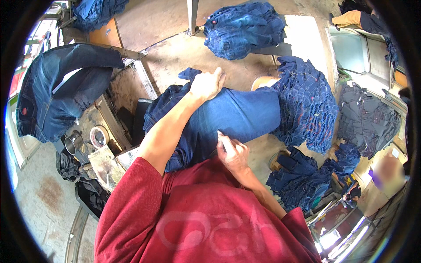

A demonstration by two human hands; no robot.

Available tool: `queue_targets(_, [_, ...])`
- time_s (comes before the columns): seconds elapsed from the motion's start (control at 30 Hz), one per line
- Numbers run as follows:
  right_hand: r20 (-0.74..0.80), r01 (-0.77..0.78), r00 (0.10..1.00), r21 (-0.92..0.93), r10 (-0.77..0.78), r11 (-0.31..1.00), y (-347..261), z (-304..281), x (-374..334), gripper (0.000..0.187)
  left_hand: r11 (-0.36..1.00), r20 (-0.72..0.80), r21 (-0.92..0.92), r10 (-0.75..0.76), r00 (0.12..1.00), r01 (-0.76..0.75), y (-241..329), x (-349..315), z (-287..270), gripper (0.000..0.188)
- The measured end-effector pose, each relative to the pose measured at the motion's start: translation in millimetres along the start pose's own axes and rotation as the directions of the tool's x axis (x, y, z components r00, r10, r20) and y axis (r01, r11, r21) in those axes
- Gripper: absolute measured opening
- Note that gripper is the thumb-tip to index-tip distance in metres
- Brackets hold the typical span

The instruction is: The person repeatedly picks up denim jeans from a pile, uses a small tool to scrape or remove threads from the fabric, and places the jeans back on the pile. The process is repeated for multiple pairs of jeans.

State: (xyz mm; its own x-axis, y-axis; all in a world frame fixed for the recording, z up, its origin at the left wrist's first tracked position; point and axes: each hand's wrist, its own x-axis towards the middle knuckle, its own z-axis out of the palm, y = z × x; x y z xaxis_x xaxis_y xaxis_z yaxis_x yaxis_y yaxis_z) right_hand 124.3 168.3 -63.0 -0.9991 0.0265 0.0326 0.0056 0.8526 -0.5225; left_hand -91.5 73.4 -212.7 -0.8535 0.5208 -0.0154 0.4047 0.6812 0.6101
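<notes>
A pair of blue jeans [245, 109] lies spread in front of me, one leg stretching to the right and the darker part bunched on the left. My left hand [207, 85] is closed on the far edge of the jeans, thumb uppermost. Lower down, my right hand [233, 154] is over the near part of the leg, fingers curled and the index finger extended toward the cloth. Its fingertip looks pale; whether a small piece of something is pinched there is too small to tell.
Dark jeans [66, 90] hang over a stand at left, above a tape roll [99, 136] and a metal cup [73, 142]. Stacked denim [307, 105] lies close on the right, another pile [243, 28] beyond. Black garments [367, 118] and a person [388, 175] are farther right.
</notes>
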Motion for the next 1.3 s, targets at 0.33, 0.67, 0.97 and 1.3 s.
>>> queue_targets(0.33, [0.030, -0.045, 0.999, 0.016, 0.044, 0.999, 0.4, -1.6, -0.6, 0.020, 0.999, 0.057, -0.049, -0.007, 0.998, 0.010, -0.6, 0.7, -1.4, 0.028])
queue_targets(0.67, [0.005, -0.008, 1.000, -0.031, 0.009, 0.999, -4.4, -3.7, -2.2, 0.019, 0.998, 0.075, -0.046, -0.028, 0.997, 0.031, -0.4, -0.5, -0.3, 0.029])
queue_targets(0.97, [0.048, -0.053, 0.997, -0.052, 0.056, 0.997, -9.7, -2.8, -1.8, 0.020, 0.997, 0.048, -0.073, -0.021, 0.999, 0.024, -0.7, -1.6, -0.9, 0.029])
queue_targets(1.3, [-0.079, -0.251, 0.961, 0.145, 0.264, 0.957, 8.0, -24.5, 8.6, 0.028, 1.000, -0.180, -0.021, 0.018, 0.984, -0.022, 44.8, -41.6, -95.6, 0.028])
